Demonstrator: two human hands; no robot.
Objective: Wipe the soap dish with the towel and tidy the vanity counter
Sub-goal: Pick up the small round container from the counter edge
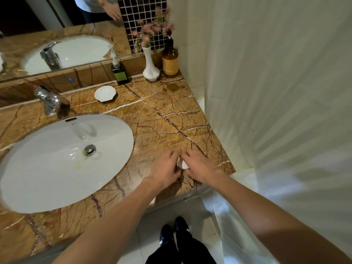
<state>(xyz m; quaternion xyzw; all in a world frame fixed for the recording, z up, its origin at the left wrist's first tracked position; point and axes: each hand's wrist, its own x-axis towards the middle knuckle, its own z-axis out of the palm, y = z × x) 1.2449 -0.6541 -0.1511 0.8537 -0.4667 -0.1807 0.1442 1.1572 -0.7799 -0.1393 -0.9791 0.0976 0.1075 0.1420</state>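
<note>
- surface (167,119): brown stone with dark and white lines
- soap dish (104,93): white
- sink (47,168): white
- vase (150,67): white, pink flowers (152,29)
- bottle (170,60): brown

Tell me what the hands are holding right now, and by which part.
Both the left hand and right hand pinch a small white object between them near the counter's front edge. Its identity and gripped part cannot be told.

Nothing readable is showing anywhere. The amber bottle (170,60) is carrying a tan label, the dark bottle (120,74) a green one, but any print on either is too blurred to make out. No brand is showing on the tap (50,101) or sink (22,187).
</note>
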